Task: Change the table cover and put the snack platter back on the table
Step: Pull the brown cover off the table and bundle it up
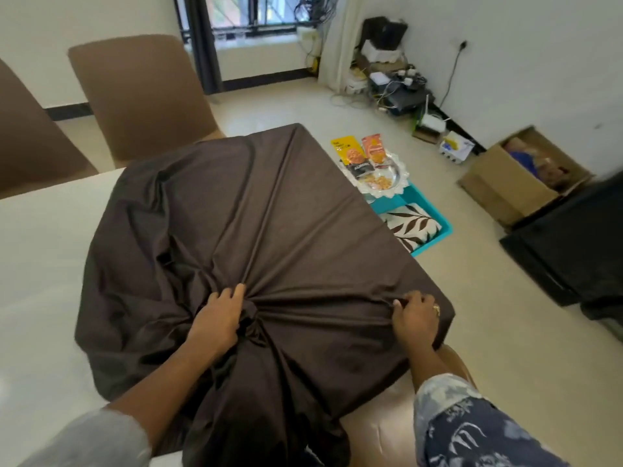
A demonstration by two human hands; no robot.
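Cover step in hand. Your left hand (219,318) and right hand (415,319) have fingers clamped on the bunched brown table cover (269,203), which lies partly across the worktop (40,247). The snack platter (379,175) waits at floor level. Next, I judge, you need an even two-handed pull.

Single view — a wide-angle camera worn on the head, positioned at the near edge of the table (40,264) and aimed forward and down. Its surface lies close beneath the lens; the far window (256,11) (top of frame) and the floor (505,332) at right lie farther off.
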